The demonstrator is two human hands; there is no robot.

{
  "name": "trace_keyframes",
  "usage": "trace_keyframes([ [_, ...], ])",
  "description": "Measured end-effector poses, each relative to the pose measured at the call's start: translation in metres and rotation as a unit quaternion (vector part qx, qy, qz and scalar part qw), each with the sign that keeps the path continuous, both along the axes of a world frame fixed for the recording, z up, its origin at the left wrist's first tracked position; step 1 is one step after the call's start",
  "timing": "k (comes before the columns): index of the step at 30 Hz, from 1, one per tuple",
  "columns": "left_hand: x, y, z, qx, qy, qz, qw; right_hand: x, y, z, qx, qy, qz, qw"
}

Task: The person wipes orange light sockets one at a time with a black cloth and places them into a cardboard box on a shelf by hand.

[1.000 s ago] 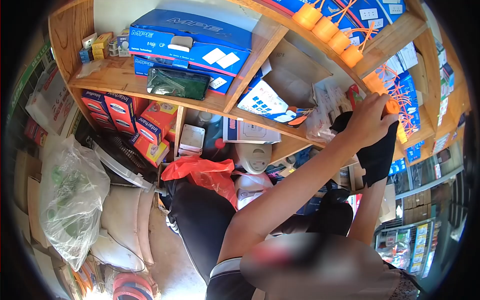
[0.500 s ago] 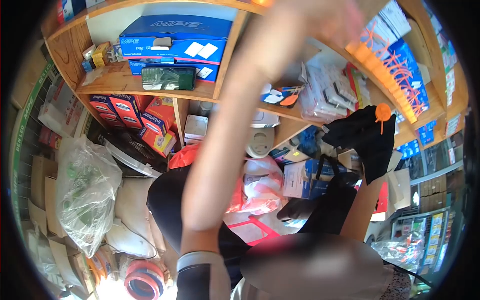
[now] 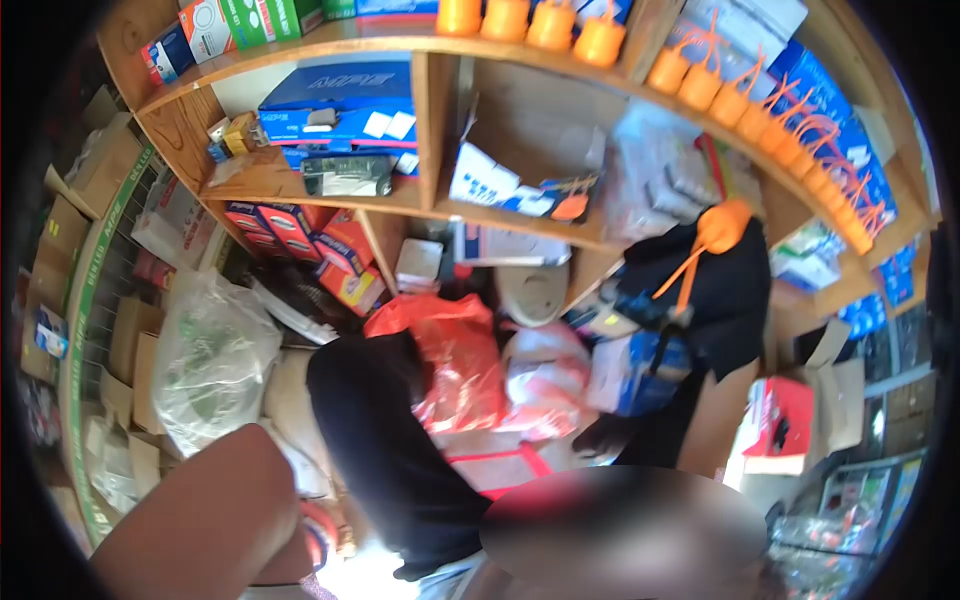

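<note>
Black cloth [image 3: 735, 290] covers my right hand at the right centre, above the bare forearm [image 3: 722, 415], so its fingers are hidden. An orange round piece [image 3: 722, 228] with trailing orange strips rests against the upper part of the cloth; whether the fingers grip it is unclear. My left hand is out of the picture. Only part of the bent left arm [image 3: 205, 520] shows at the lower left. Similar orange pieces [image 3: 600, 42] with cords line the upper shelf edge, and more orange pieces [image 3: 765, 130] continue down the right.
Wooden shelves [image 3: 520, 222] hold blue MPE boxes [image 3: 340, 85], a dark phone-like object [image 3: 347, 176] and red-blue boxes [image 3: 345, 245]. Below are a red bag [image 3: 455, 365], a clear bag [image 3: 215, 350] and an open red-and-white box [image 3: 780, 425].
My left hand has swung from the orange piece near my right hand, up across the shelves, and out of view. The view has shifted, showing more upper shelf. The orange piece remains at the cloth.
</note>
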State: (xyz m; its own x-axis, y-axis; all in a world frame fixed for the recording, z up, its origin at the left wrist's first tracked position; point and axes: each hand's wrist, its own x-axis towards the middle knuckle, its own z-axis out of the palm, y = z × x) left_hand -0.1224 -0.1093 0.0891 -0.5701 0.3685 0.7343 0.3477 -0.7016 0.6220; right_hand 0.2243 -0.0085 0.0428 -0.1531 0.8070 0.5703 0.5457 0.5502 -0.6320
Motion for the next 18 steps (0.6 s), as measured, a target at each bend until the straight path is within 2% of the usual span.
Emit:
trace_keyframes([
  [3,0.035,0.018,-0.012,0.044,0.001,-0.027,0.999,-0.003,0.007,0.002,0.057,-0.161,-0.066,0.983],
  [5,0.037,0.008,-0.026,0.032,0.039,-0.071,0.996,-0.004,0.014,0.006,0.039,-0.232,-0.131,0.963],
  [7,0.024,-0.004,-0.030,0.002,0.092,-0.099,0.991,0.011,0.025,-0.017,-0.058,-0.055,0.003,0.997],
  [8,0.030,0.006,-0.028,0.010,0.112,-0.099,0.989,-0.007,0.018,0.010,0.029,-0.167,-0.158,0.973],
  [9,0.033,0.013,-0.018,0.015,0.140,-0.098,0.985,0.001,0.024,0.012,0.032,-0.149,-0.164,0.975],
  [11,0.052,0.035,0.002,0.012,0.200,-0.098,0.975,0.020,0.039,-0.006,0.113,-0.195,-0.030,0.974],
  [13,0.108,0.082,0.022,0.022,0.250,-0.100,0.963,0.030,0.037,-0.020,0.109,-0.178,-0.041,0.977],
  [15,0.136,0.110,0.027,0.033,0.291,-0.104,0.951,0.038,0.030,-0.030,0.262,-0.040,0.021,0.964],
  [16,0.160,0.125,-0.003,-0.111,0.150,-0.343,0.920,0.043,0.029,-0.034,0.228,-0.058,0.053,0.970],
  [17,0.184,0.120,-0.018,-0.205,0.203,-0.349,0.892,0.041,0.030,-0.041,0.227,-0.059,0.045,0.971],
  [18,0.197,0.124,-0.043,-0.219,0.231,-0.345,0.883,0.033,0.032,-0.049,0.247,0.013,0.019,0.969],
])
